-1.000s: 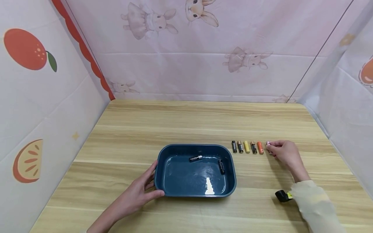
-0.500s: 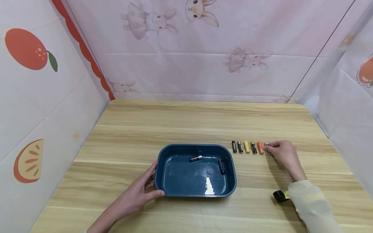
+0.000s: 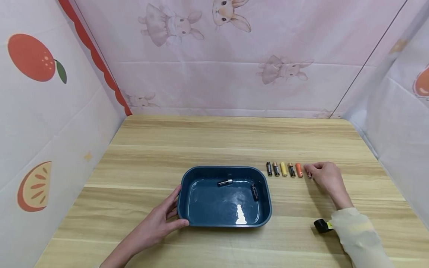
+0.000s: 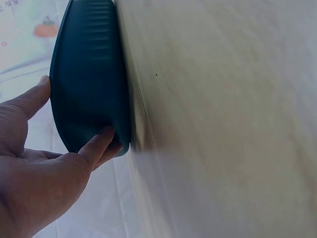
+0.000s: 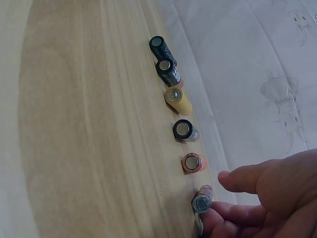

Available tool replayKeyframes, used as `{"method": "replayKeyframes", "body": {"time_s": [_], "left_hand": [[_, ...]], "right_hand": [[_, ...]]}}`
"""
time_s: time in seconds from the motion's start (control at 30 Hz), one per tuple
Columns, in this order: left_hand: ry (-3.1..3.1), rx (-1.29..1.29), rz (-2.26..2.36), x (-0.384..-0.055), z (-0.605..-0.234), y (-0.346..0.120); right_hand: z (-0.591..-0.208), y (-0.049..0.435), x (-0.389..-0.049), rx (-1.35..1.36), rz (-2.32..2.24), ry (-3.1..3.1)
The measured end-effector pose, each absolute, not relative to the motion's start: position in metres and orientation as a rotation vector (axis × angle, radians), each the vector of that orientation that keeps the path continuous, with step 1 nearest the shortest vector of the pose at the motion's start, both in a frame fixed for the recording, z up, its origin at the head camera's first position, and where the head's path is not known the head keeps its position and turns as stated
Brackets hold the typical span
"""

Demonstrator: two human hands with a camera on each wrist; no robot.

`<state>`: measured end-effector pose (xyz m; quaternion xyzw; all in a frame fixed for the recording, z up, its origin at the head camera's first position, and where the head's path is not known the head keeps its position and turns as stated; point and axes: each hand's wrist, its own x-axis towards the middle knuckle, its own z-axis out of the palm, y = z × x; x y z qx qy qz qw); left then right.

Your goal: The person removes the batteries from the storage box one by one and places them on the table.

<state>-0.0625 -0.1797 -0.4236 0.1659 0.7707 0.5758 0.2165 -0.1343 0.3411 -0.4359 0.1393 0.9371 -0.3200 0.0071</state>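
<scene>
In the head view, my left hand point(image 3: 160, 219) rests against the left end of a dark blue rectangular tray point(image 3: 218, 225), thumb at the near corner. Its fingers point(image 4: 94, 145) touch the tray's outer wall in the left wrist view. My right hand point(image 3: 326, 179) is at the rightmost battery point(image 3: 309, 174), whose far part is hidden by fingertips. In the right wrist view one digit stands slightly apart from this battery point(image 5: 203, 199), while other fingers are against or close beside it. To its left lie an orange battery point(image 3: 299, 170), a yellow battery point(image 3: 283, 169) and several dark ones.
Inside the tray lie two black batteries, one near the back wall point(image 3: 225, 182), the other black battery point(image 3: 254, 192) near the right wall. A black device point(image 3: 322, 225) with a yellow label is at the right sleeve. Printed cloth walls point(image 3: 218, 85) border the wooden table point(image 3: 201, 141).
My right fingertips have shifted slightly left and towards the far end of the rightmost battery, whose near part now shows. The left hand and tray stay put.
</scene>
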Motion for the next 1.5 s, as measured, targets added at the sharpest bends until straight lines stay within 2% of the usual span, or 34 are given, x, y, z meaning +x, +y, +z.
{"method": "replayKeyframes", "body": {"time_s": [0.37,0.87,1.2,1.5], "left_hand": [[2.128,0.46,1.604,-0.061,-0.424,-0.18],[2.161,0.429,1.571,-0.061,-0.425,-0.179],[2.162,0.414,1.566,-0.061,-0.425,-0.179],[2.157,0.426,1.573,-0.061,-0.426,-0.18]], "right_hand": [[-0.416,0.329,-0.129,0.345,-1.115,2.996],[-0.358,0.251,-0.106,0.038,-1.465,2.841],[-0.364,0.193,-0.102,-0.183,-1.612,2.621],[-0.392,0.156,-0.117,-0.256,-1.624,2.45]]}}
